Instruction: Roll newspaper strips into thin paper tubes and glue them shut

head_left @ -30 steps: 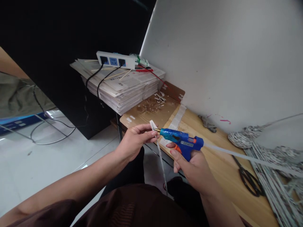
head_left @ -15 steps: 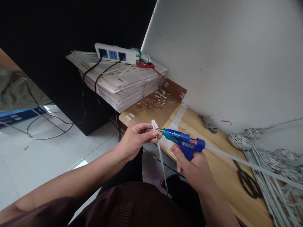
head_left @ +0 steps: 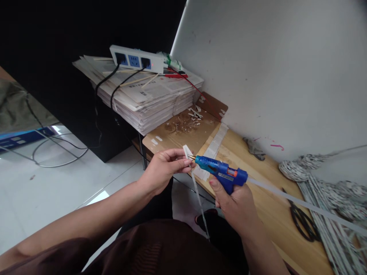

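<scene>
Pinching strip [head_left: 187,151] w/ L hand [head_left: 164,169] by counter's [head_left: 269,208] near edge — R hand [head_left: 237,203] is gripping glue gun [head_left: 215,166], prob. steadying nozzle [head_left: 193,157].

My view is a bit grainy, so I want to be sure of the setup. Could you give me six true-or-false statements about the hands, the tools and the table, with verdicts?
1. The right hand holds the glue gun. True.
2. The left hand lies flat on the table. False: it pinches a white strip.
3. A long glue stick sticks out of the gun's rear. True.
4. The nozzle points away from the left hand. False: it points toward that hand.
5. The power strip rests on the newspapers. True.
6. The scissors lie on the newspapers. False: the scissors lie on the table.
</scene>
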`<state>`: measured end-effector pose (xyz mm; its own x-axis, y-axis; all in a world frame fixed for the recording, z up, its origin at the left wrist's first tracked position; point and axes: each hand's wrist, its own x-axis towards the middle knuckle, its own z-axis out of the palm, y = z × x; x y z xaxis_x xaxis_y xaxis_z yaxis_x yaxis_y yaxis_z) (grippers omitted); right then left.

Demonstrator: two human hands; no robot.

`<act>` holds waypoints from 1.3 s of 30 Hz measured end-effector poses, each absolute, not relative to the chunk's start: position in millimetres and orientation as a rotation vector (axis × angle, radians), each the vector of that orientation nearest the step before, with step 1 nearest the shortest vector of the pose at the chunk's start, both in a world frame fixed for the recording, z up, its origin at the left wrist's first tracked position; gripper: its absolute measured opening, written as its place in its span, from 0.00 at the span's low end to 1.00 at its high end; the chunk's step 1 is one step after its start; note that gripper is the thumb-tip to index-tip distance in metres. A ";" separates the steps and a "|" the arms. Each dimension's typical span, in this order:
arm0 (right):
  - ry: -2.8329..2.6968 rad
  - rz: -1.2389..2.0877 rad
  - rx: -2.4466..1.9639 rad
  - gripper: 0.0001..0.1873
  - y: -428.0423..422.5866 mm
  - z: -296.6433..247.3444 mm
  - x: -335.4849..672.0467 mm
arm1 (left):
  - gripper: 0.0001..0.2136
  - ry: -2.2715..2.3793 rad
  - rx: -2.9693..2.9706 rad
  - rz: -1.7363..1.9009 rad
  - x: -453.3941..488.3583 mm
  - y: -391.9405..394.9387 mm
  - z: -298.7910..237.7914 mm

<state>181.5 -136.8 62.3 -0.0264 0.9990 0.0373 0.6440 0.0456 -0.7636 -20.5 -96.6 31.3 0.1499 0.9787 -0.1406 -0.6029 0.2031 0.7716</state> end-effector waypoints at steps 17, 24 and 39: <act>-1.811 0.671 -1.668 0.18 -136.2 66.2 177.4 | 0.11 0.720 0.689 1.242 -23.6 -96.5 25.4; -1.664 0.992 -1.713 0.19 -136.4 60.6 181.4 | 0.11 0.730 0.671 1.244 -25.7 -97.8 26.5; -0.882 2.054 -0.933 0.14 -136.5 70.7 184.2 | 0.12 0.809 0.691 1.248 -30.2 -98.3 27.1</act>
<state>184.2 -136.5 70.7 -0.4923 0.8044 -0.3327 -0.3130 -0.5202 -0.7946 -30.2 -98.3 27.1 0.1202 0.9815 -0.1491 -0.5367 0.1906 0.8220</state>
